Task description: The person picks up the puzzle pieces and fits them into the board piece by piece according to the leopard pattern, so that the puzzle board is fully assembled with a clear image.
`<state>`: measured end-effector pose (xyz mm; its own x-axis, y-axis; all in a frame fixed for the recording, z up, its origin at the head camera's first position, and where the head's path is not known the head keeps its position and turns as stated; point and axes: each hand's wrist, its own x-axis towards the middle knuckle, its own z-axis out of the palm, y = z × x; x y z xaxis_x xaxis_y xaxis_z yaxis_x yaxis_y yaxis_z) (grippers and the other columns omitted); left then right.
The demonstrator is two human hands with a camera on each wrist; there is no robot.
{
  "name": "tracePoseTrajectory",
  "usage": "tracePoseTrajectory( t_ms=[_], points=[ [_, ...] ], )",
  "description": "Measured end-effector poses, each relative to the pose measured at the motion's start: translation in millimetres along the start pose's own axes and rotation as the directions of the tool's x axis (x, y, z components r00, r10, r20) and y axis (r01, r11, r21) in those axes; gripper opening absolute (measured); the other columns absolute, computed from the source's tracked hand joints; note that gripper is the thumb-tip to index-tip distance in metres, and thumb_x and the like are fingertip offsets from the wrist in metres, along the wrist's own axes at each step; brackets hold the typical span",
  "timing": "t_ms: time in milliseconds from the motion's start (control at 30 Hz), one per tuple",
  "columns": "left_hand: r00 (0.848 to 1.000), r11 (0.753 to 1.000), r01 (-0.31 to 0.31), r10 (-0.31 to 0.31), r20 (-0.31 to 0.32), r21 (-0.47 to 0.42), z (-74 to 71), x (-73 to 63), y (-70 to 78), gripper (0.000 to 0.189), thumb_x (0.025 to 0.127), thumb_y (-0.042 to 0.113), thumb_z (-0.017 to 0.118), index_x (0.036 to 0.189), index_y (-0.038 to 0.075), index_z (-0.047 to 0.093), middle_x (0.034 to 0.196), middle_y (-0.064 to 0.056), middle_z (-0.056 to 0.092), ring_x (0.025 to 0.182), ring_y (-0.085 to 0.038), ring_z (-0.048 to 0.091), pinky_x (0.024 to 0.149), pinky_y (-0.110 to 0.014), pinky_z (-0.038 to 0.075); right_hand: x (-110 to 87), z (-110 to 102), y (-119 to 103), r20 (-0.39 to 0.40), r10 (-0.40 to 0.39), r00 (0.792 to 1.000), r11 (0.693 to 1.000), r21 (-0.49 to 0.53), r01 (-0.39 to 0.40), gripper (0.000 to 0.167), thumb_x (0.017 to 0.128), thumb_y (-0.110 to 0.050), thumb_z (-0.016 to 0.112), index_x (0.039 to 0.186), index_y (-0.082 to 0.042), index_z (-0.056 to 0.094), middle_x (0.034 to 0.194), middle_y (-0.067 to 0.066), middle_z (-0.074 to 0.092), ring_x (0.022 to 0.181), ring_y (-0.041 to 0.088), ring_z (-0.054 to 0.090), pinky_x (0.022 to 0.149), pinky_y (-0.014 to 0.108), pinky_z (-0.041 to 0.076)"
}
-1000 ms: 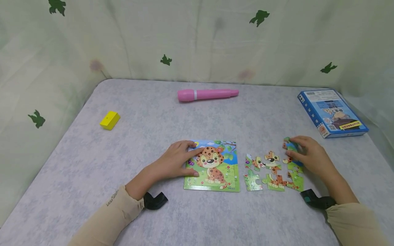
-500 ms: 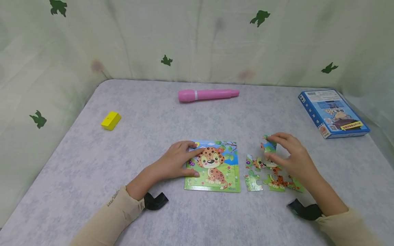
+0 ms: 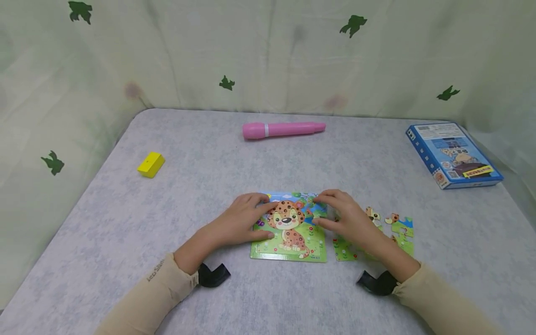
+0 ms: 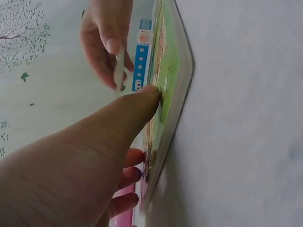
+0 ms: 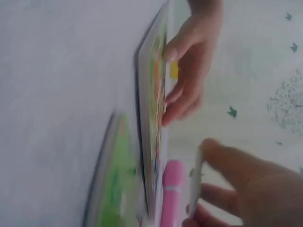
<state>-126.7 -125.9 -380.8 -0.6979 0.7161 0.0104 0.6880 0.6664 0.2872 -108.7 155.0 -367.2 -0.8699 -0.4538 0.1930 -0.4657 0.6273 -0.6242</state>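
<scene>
A square leopard-picture puzzle board [image 3: 289, 257] lies flat on the table. My left hand [image 3: 236, 221] rests on its left side, thumb and fingers spread over the picture. My right hand [image 3: 349, 221] is above the board's upper right corner and pinches a jigsaw piece [image 3: 317, 211] between thumb and fingers. Seen edge-on in the right wrist view, this thin piece [image 5: 195, 184] stands apart from the board. Loose jigsaw pieces [image 3: 403, 228] lie on the table to the right, some hidden under my right hand and forearm.
At the back of the table lies a pink, marker-shaped tube [image 3: 289, 130]. A yellow block [image 3: 151, 164] sits at the left. Towards the back right is a blue flat box [image 3: 454, 155]. A pale curtain [image 3: 268, 56] with green bird shapes hangs behind the table.
My right hand has lifted a jigsaw piece from the loose group and carried it left to over the board. My left hand has stayed on the board.
</scene>
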Motion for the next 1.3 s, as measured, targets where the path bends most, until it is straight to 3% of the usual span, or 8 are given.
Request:
tracePoseTrajectory(
  t_ms=[167,333,600,800,967,1133,1300],
  points=[
    [1.0,0.999,-0.01,0.01,-0.006,-0.05,1.1,7.1,6.0,0.064,0.084,0.044,0.057,0.131,0.003,0.042,0.131,-0.011,0.04,0.122,-0.022,0.033,0.102,-0.033,0.025,9.0,12.1,1.4,0.059,0.057,0.997,0.998,0.008,-0.057,0.048,0.078,-0.027,0.071,0.119,-0.006,0.058,0.121,0.01,0.048,0.113,0.027,0.041,0.092,0.045,0.036],
    [1.0,0.999,0.002,-0.002,0.001,-0.032,2.4,11.9,10.2,0.062,0.086,0.042,0.055,0.131,0.001,0.04,0.133,-0.011,0.038,0.124,-0.022,0.031,0.102,-0.03,0.024,14.2,19.2,6.2,0.067,0.041,0.997,0.998,-0.05,-0.037,0.048,0.079,-0.028,0.07,0.119,-0.005,0.058,0.12,0.011,0.048,0.111,0.027,0.042,0.091,0.043,0.037],
    [0.992,0.984,-0.122,0.125,-0.016,0.127,5.9,18.3,16.6,0.071,0.084,0.057,0.049,0.142,0.021,0.029,0.13,-0.002,0.042,0.108,-0.029,0.041,0.094,-0.039,0.031,17.9,21.6,9.7,0.053,-0.02,0.998,0.995,-0.099,0.025,0.048,0.078,-0.027,0.071,0.119,-0.005,0.058,0.118,0.011,0.049,0.108,0.027,0.044,0.089,0.043,0.038],
    [0.997,0.979,-0.08,0.075,0.036,0.187,6.6,20.0,24.5,0.069,0.082,0.065,0.042,0.141,0.033,0.029,0.13,-0.007,0.038,0.111,-0.032,0.036,0.088,-0.044,0.034,19.4,21.5,7.9,0.068,-0.008,0.998,0.994,-0.106,0.016,0.046,0.078,-0.026,0.071,0.118,-0.005,0.059,0.118,0.011,0.049,0.107,0.026,0.045,0.089,0.042,0.038],
    [0.998,0.972,-0.055,0.052,0.021,0.226,7.5,22.2,28.2,0.065,0.082,0.066,0.04,0.139,0.034,0.033,0.125,-0.006,0.041,0.11,-0.03,0.038,0.087,-0.043,0.035,21.0,20.3,6.7,0.09,0.009,0.996,0.993,-0.118,0.001,0.046,0.078,-0.028,0.07,0.118,-0.006,0.06,0.117,0.011,0.049,0.105,0.026,0.045,0.088,0.043,0.037],
    [0.999,0.968,-0.048,0.048,0.01,0.246,7.2,23.5,29.8,0.065,0.083,0.065,0.039,0.139,0.033,0.034,0.121,-0.007,0.043,0.108,-0.028,0.04,0.087,-0.042,0.035,19.0,14.8,7.1,0.184,0.034,0.982,0.998,-0.056,-0.024,0.054,0.08,-0.034,0.067,0.126,-0.009,0.052,0.125,0.01,0.042,0.112,0.027,0.038,0.092,0.047,0.033],
    [0.999,0.984,-0.047,0.047,0.003,0.174,6.2,21.4,25.0,0.067,0.083,0.062,0.045,0.14,0.028,0.033,0.123,-0.004,0.043,0.111,-0.026,0.039,0.093,-0.042,0.031,12.4,5.6,9.2,0.221,0.05,0.974,0.994,0.087,-0.071,0.062,0.081,-0.039,0.064,0.132,-0.012,0.042,0.133,0.008,0.031,0.122,0.026,0.03,0.096,0.049,0.03]
  ],
)
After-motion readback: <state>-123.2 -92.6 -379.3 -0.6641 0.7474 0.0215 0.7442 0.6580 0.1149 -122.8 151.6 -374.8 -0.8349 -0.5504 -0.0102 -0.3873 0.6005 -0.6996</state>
